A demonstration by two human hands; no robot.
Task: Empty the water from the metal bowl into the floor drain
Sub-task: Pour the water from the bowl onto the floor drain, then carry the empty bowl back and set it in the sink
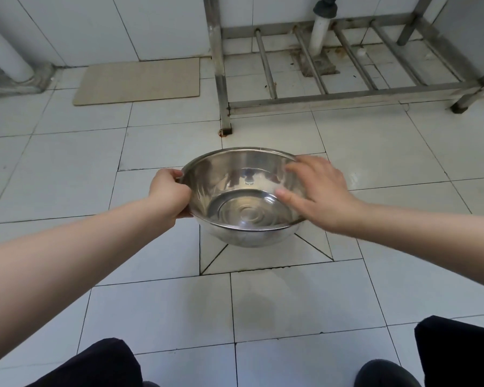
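I hold a shiny metal bowl (235,174) level above the white tiled floor, with shallow rippling water (246,212) in its bottom. My left hand (169,192) grips the left rim, thumb over the edge. My right hand (322,191) lies over the right rim with fingers spread and the thumb inside the bowl. Directly below the bowl, diagonally cut tiles (221,258) slope toward a point that the bowl hides. A dark floor drain grate (323,67) lies far back under a white pipe (320,34).
A steel rack frame (319,97) stands on the floor at the back right, one leg (225,121) just beyond the bowl. A beige mat (140,81) lies at the back left by a wall pipe (9,54). My dark trouser knees (104,364) are at the bottom.
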